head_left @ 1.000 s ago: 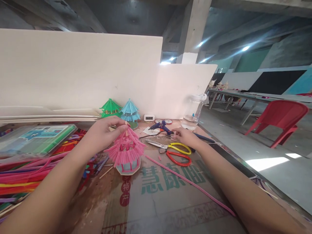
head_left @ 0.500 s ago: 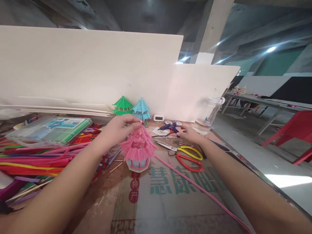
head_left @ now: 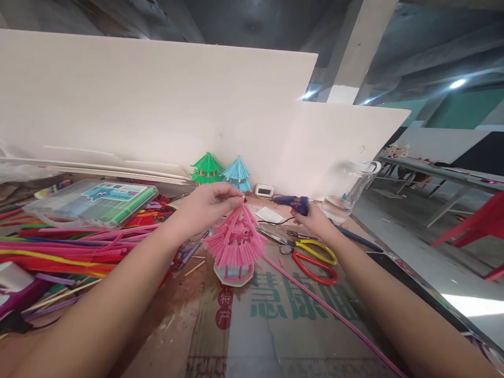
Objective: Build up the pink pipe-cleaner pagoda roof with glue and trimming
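Note:
A small model pagoda (head_left: 236, 247), its two tiers of roof covered in pink pipe cleaner pieces, stands on a pale octagonal base, tilted slightly. My left hand (head_left: 210, 207) pinches the very tip of its roof between thumb and fingers. A dark blue glue gun (head_left: 293, 203) is in the grip of my right hand (head_left: 318, 220), its nozzle pointing left and its cord trailing below. Just under that hand lie scissors with one yellow and one red handle (head_left: 315, 268). One long pink pipe cleaner (head_left: 315, 300) runs from beside the pagoda towards the front right.
Green (head_left: 208, 167) and light blue (head_left: 238, 170) model pagodas stand behind, beside a small digital clock (head_left: 264, 190). A clear plastic jug (head_left: 342, 197) with water is at the back right. Many pipe cleaners (head_left: 74, 252) and a clear plastic case (head_left: 94, 202) fill the left. A white board (head_left: 157, 100) closes the back.
My right hand has closed around the glue gun and lifted it, drawing it slightly right. My left hand stays at the pink pagoda's tip. The whole view has shifted a little.

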`<state>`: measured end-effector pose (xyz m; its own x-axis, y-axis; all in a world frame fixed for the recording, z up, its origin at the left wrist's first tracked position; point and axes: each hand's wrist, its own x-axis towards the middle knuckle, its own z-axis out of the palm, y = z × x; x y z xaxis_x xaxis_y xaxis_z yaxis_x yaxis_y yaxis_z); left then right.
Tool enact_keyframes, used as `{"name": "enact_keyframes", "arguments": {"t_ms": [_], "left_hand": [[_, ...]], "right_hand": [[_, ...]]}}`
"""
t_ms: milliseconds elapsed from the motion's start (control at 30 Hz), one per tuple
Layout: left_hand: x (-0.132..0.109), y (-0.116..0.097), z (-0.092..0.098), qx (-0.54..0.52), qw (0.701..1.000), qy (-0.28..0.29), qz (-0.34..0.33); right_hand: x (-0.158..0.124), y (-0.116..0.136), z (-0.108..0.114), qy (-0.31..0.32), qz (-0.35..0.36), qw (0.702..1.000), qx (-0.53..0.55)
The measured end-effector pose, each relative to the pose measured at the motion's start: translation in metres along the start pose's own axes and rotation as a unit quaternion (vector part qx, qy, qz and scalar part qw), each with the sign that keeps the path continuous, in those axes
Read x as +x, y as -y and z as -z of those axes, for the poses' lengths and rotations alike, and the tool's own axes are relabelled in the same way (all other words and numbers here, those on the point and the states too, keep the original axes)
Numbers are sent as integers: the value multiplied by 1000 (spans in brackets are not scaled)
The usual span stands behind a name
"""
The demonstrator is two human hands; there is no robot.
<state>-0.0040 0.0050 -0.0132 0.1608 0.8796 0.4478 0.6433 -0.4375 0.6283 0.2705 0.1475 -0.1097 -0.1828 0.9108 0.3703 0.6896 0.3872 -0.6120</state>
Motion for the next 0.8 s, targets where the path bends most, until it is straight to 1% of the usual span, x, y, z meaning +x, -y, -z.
{"name": "enact_keyframes", "arguments": {"t_ms": [67, 167, 200, 267, 400, 533, 667, 733, 800], "left_hand": [[0, 0, -1, -7, 1000, 7, 1], [0, 0, -1, -13, 1000, 10, -9], [0, 0, -1, -17, 1000, 10, -13], [0, 0, 0, -22, 999, 15, -22], [0, -1, -1, -19, 999, 21, -29], [0, -2, -3, -13, 1000, 14, -20], [0, -1, -4, -14, 1000, 14, -24], [0, -1, -4, -12, 1000, 17, -19], [0, -1, -4, -8, 1000, 18, -14]], "right_hand": [[-10, 14, 13, -4, -2, 1000, 27], [-26, 43, 29, -14, 25, 996, 87], [-31, 54, 34, -23, 48, 989, 140], [-43, 73, 40, -20, 98, 973, 206], [-66, 100, 44, 0, 167, 956, 243], [-81, 111, 46, 27, 222, 949, 224], [-86, 114, 48, 35, 256, 943, 208], [-87, 113, 47, 47, 258, 943, 205], [-89, 111, 45, 55, 242, 948, 200]]}}
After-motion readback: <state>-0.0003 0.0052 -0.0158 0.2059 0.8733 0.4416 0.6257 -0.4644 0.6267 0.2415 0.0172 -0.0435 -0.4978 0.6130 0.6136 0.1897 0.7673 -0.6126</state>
